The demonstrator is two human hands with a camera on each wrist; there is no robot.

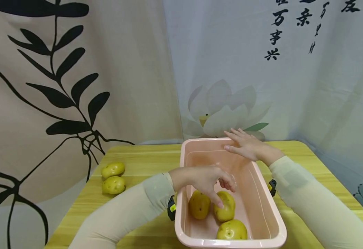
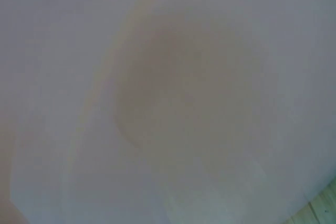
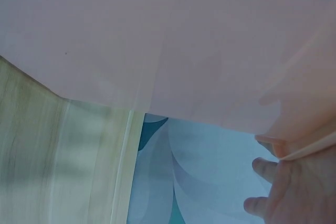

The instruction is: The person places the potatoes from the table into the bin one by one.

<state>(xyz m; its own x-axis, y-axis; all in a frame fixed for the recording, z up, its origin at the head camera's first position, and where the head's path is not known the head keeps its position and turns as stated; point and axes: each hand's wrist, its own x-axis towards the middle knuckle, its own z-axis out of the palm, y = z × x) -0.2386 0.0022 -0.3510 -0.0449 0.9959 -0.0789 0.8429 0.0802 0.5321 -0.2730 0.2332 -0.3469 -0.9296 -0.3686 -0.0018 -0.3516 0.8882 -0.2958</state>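
Note:
A pink plastic basin [image 1: 263, 193] stands on the table with three yellow potatoes in it. My left hand [image 1: 204, 181] reaches over its left rim, fingers loosely bent above the middle potato [image 1: 227, 209], the thumb overlapping that potato's upper side. Left of it lies another potato [image 1: 199, 207], and a third potato [image 1: 232, 230] sits by the near wall. At the basin's far right corner my right hand [image 1: 247, 145] rests with its fingers spread. In the right wrist view some fingers [image 3: 265, 170] extend past the rim. The left wrist view is mostly the basin's blurred outer wall [image 2: 294, 51].
Two more potatoes, a farther one [image 1: 113, 170] and a nearer one [image 1: 114, 185], lie on the left part of the wooden table [image 1: 150, 159]. A printed curtain [image 1: 131, 69] hangs right behind the table's back edge.

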